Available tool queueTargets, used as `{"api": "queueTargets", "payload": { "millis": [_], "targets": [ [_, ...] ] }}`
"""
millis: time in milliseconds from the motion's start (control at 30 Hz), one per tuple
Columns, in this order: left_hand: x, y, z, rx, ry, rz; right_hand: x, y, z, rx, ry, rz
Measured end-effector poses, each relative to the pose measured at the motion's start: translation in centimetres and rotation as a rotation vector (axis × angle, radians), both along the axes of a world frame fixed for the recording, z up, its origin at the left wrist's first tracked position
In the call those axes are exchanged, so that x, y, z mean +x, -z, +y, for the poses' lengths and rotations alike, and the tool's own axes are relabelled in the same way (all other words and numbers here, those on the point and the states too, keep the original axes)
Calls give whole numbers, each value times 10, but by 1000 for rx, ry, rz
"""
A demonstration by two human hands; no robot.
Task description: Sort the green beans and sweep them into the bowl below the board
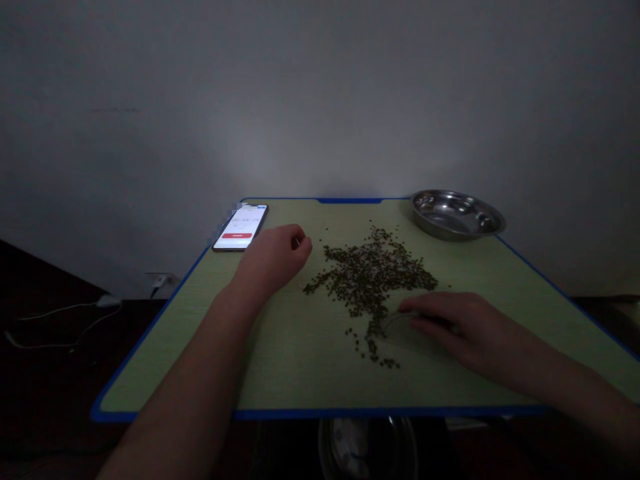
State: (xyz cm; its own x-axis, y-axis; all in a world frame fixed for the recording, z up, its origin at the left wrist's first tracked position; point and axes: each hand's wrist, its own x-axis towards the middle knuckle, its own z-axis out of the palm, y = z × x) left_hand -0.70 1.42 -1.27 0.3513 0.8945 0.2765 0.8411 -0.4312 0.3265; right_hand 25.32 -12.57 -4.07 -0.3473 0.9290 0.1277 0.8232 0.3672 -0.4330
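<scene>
A spread heap of small brownish-green beans [405, 272], with paler bits mixed in, lies across the middle of the table. My right hand [463, 323] is closed on a see-through cup [400, 328], which is tilted low at the heap's near right edge. Its rim touches or nearly touches the beans; the rest of its outline is faint. Just left of the heap, my left hand [280, 253] rests with its fingers curled in and the thumb against them. What those fingers hold, if anything, is hidden.
The pale green table [300, 373] has a blue edge. A shiny steel bowl [460, 217] stands at its far right corner. At the far left lies a lit phone [241, 227]. Below the near edge is a round container [367, 447]. A wall rises behind.
</scene>
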Motion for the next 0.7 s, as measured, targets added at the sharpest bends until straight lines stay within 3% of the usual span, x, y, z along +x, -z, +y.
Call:
{"api": "queueTargets", "payload": {
  "millis": [700],
  "targets": [
    [1,0,0,-6,0,22,4,2,-9,-4,47,13]
  ]
}}
